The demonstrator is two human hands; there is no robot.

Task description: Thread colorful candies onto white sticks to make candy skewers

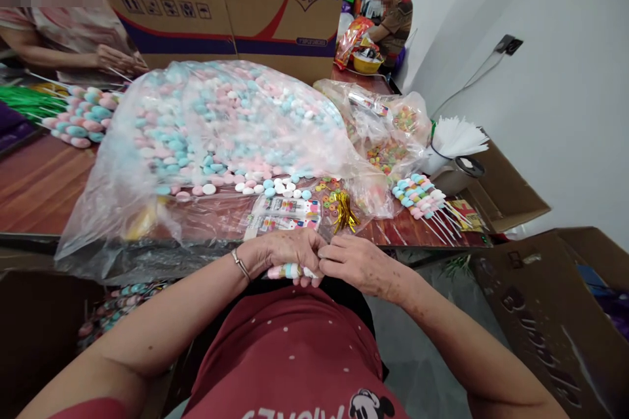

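Observation:
My left hand (pixel 287 250), with a bracelet at the wrist, is wrapped round a marshmallow skewer (pixel 292 271) of pink, blue and white pieces, low at the table's front edge. My right hand (pixel 358 263) meets it at the skewer's right end, fingers pinched together; whatever they hold is hidden. Just beyond the hands lie printed clear wrappers (pixel 285 213) and a bunch of gold twist ties (pixel 345 213). Loose marshmallows (pixel 280 186) spill from a large clear plastic bag (pixel 221 118), and small ring candies (pixel 327 195) lie beside them.
Finished-looking skewers (pixel 422 196) lie at the right, near a pot of white sticks (pixel 457 141). Another bag of ring candies (pixel 388 144) stands behind. Cardboard boxes (pixel 540 314) flank the table. Two co-workers sit beyond, one far left (pixel 69 39), one at the back (pixel 396 23).

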